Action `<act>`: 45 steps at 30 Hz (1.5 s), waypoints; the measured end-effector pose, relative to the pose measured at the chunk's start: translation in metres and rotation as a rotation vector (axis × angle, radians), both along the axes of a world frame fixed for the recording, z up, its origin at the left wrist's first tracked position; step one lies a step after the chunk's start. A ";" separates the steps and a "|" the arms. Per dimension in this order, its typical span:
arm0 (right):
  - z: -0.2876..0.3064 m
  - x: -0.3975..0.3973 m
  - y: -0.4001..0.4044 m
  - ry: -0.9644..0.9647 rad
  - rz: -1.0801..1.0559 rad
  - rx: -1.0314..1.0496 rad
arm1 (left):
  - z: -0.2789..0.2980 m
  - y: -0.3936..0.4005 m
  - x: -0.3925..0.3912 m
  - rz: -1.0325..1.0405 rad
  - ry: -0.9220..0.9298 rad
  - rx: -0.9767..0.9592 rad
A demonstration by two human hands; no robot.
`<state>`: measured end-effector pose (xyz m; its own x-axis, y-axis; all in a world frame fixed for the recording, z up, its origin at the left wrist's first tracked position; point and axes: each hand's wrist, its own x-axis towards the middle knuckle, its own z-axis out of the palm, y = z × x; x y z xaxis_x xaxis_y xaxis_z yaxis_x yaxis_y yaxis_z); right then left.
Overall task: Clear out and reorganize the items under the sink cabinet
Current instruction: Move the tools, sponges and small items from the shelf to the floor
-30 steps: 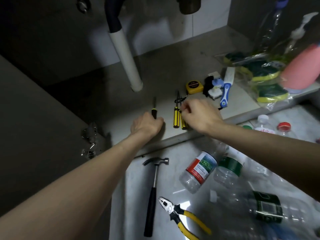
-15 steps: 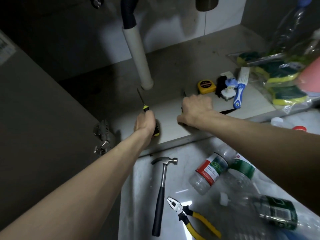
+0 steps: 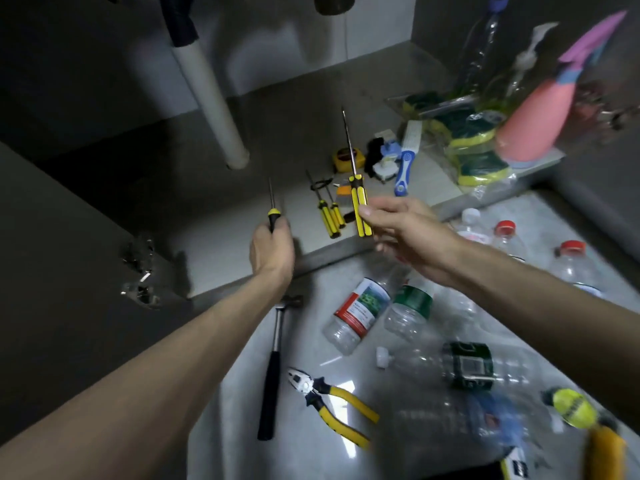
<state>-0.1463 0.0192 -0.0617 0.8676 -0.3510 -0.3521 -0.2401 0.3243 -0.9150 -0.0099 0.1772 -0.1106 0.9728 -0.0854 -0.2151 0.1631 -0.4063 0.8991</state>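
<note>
Down in the dim cabinet, the person's left hand (image 3: 272, 249) is wrapped round the black-and-yellow handle of a small screwdriver (image 3: 271, 209), shaft pointing up toward the white drain pipe (image 3: 211, 95) in the upper middle of the frame. The right hand (image 3: 403, 230) pinches the lower end of a long yellow-handled screwdriver (image 3: 356, 188) between thumb and fingers, its thin blade standing up above the cabinet floor (image 3: 221, 233). Between the two hands, a pair of smaller yellow screwdrivers (image 3: 329, 218) lies on that floor, tied near their tips.

The risk I'd watch is the right-hand grip: it looks light and low on the handle, so the long tool could tip or slip and drop onto the pair beneath, or roll off the front edge onto the tiles at lower centre, where a hammer (image 3: 273, 365), pliers (image 3: 332, 407) and empty plastic bottles (image 3: 360, 313) are strewn. With two bare tips raised close together in poor light, a hasty swing might also jab the other hand or knock the tape measure (image 3: 348, 159) and brush (image 3: 405, 161) just behind.
</note>
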 end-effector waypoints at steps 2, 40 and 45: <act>0.000 -0.040 -0.005 -0.034 0.085 0.103 | -0.003 -0.009 -0.024 -0.098 -0.100 0.067; -0.156 -0.403 0.000 0.633 -0.689 -0.458 | -0.087 0.000 -0.319 -1.854 -0.665 0.938; -0.161 -0.405 0.000 0.717 -0.571 -0.536 | -0.091 -0.008 -0.303 -1.777 -0.828 0.942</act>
